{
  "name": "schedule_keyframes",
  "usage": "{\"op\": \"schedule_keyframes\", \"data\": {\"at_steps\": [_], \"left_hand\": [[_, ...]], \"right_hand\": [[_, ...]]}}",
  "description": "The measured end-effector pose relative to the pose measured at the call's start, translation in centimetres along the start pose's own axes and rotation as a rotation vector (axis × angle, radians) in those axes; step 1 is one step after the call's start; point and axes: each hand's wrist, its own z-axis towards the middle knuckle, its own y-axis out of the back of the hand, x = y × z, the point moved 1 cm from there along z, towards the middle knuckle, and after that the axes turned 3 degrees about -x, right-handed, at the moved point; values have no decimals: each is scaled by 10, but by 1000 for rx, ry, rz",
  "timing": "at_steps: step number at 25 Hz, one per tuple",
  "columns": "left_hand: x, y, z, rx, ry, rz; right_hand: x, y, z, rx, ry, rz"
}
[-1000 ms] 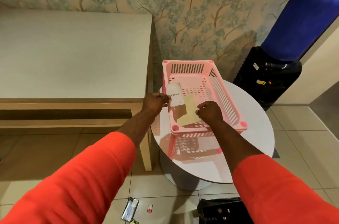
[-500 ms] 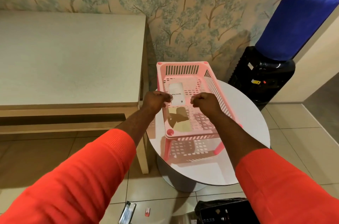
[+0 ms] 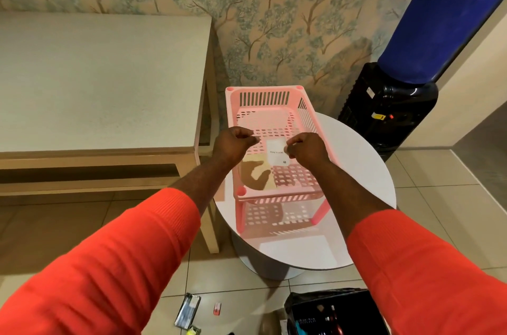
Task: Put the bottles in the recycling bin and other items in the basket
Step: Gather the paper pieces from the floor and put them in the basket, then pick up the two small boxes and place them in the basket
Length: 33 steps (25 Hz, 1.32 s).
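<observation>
Baskets number one: a pink slotted plastic basket (image 3: 274, 104) on short legs, standing at the far-left edge of a round white table (image 3: 365, 175). Inside lie one white printed card (image 3: 277, 153) and one tan flat sheet (image 3: 256, 174) at its near-left corner. Both orange-sleeved arms reach forward over it. The left hand (image 3: 233, 144) is loosely curled, gripping nothing. The right hand (image 3: 306, 149) is curled too, its fingertips (image 3: 288, 150) at the card's right edge; whether they pinch it I cannot tell.
</observation>
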Motion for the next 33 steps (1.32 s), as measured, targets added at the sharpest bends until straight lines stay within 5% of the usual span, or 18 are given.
{"op": "schedule_keyframes", "data": {"at_steps": [4, 7, 11, 21, 33], "left_hand": [[10, 5, -7, -131, -29, 163], [21, 8, -12, -159, -26, 178], [33, 13, -24, -154, -31, 238], [53, 42, -99, -158, -151, 547], [122, 191, -196, -27, -256, 723]], "right_hand": [[-34, -4, 13, 257, 3, -566], [-38, -8, 13, 300, 82, -819], [-35, -5, 3, 215, 58, -701], [-13, -5, -78, 34, 361, -650], [-7, -97, -248, -225, 445, -602]]}}
